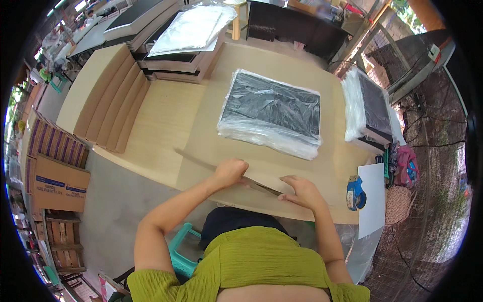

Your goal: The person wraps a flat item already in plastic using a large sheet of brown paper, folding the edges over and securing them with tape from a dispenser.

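Left grip [230,173] clasps a thin brown sheet [262,187], right grip [285,187] spread at its edge.

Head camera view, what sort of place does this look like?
Probably a packing or assembly area in a workshop. Clues are the stack of black panels in clear plastic, the blue tape dispenser on the work table, and the cardboard cartons stacked at left.

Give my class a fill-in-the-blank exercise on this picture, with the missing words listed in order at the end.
1. The hand clenched at the thin sheet is the person's ____ one.
2. The tape dispenser at the right is coloured ____.
3. Under its clear covering, the plastic-wrapped stack has a top face coloured ____.

Missing words: left; blue; black.
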Demonstrator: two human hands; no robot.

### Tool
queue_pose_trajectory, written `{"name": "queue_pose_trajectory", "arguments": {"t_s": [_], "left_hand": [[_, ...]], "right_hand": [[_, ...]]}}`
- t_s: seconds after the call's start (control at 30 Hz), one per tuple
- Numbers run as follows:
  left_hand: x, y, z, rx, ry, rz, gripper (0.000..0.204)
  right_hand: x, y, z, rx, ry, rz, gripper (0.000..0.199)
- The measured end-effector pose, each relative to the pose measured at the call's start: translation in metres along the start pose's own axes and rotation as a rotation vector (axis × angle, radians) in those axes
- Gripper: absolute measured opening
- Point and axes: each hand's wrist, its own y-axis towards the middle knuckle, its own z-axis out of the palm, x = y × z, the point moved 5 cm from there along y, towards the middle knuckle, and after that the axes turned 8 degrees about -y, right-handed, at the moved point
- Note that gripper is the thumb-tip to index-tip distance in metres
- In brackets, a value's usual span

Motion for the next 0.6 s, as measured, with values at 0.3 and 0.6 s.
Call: {"name": "queue_pose_trajectory", "arguments": {"t_s": [0.3, 0.6], "left_hand": [[-0.019, 0.01, -0.009, 0.032, -0.019, 0.067, 0.016], [-0.026, 0.003, -0.02, 0.019, 0.149, 0.153, 0.013]], "right_hand": [[-0.027, 0.013, 0.01, -0.075, -0.118, 0.085, 0.016], [-0.019, 0.018, -0.009, -0.067, -0.309, 0.213, 0.015]]}}
